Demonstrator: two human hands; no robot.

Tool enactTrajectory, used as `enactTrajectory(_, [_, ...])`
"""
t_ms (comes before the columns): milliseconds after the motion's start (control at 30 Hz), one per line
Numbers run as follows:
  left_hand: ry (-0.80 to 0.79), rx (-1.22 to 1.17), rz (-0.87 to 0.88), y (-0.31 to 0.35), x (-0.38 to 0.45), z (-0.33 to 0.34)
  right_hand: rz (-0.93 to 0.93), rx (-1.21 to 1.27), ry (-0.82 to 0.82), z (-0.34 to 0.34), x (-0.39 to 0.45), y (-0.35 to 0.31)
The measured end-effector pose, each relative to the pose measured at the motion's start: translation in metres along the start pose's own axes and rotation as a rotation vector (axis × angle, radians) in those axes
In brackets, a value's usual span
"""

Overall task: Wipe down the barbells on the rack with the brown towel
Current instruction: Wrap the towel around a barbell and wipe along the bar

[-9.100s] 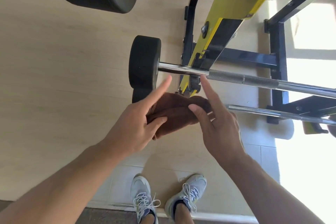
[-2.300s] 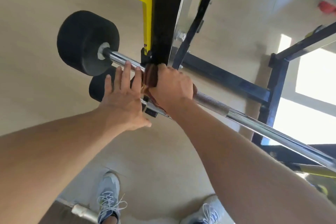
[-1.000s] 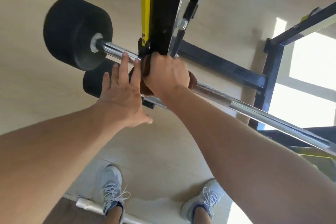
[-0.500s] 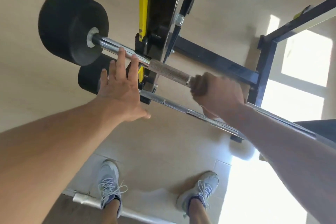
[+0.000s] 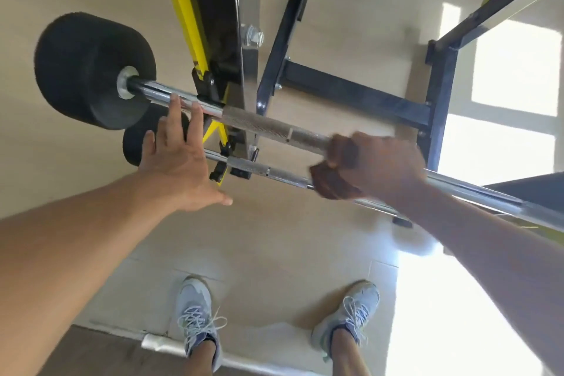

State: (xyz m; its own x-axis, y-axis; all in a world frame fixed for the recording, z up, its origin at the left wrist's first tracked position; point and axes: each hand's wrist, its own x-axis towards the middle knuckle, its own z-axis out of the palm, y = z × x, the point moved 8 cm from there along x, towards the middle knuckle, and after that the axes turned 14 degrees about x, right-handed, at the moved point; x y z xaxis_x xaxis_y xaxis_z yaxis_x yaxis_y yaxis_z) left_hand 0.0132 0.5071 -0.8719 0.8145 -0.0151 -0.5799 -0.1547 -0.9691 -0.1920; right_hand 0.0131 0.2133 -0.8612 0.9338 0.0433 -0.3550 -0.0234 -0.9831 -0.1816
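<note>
A chrome barbell (image 5: pixel 268 127) with a black weight (image 5: pixel 88 73) at its left end rests across the yellow and black rack (image 5: pixel 210 49). My right hand (image 5: pixel 378 165) is wrapped around its shaft to the right of the knurled part, gripping the brown towel (image 5: pixel 331 174) against the bar. My left hand (image 5: pixel 180 159) lies flat with fingers spread, fingertips touching the bar just right of the weight. A second, thinner barbell (image 5: pixel 274 174) sits lower on the rack, with its small black weight (image 5: pixel 137 143) partly hidden behind my left hand.
Dark blue frame bars (image 5: pixel 351 98) of the rack run behind the barbells. My two feet in grey sneakers (image 5: pixel 198 317) stand on the pale tiled floor. Bright sunlight falls on the floor at the right.
My right hand has slid the towel rightward along the upper bar, away from the rack upright, uncovering the knurled section. My left hand has stayed near the weight.
</note>
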Motion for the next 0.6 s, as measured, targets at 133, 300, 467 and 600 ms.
enactTrajectory(133, [0.094,-0.01,-0.001,-0.004,-0.002,-0.002,0.187,0.001,0.021,-0.008,-0.033,0.061])
enactTrajectory(300, [0.421,0.058,0.077,0.037,-0.039,-0.009,-0.038,0.149,0.107,0.0,0.006,-0.033])
enactTrajectory(467, [0.467,0.03,0.108,0.131,-0.035,-0.045,-0.208,0.209,0.14,0.007,0.018,-0.069])
enactTrajectory(600, [0.223,0.096,0.181,0.188,-0.008,-0.049,-0.094,0.21,-0.065,0.004,-0.009,0.038])
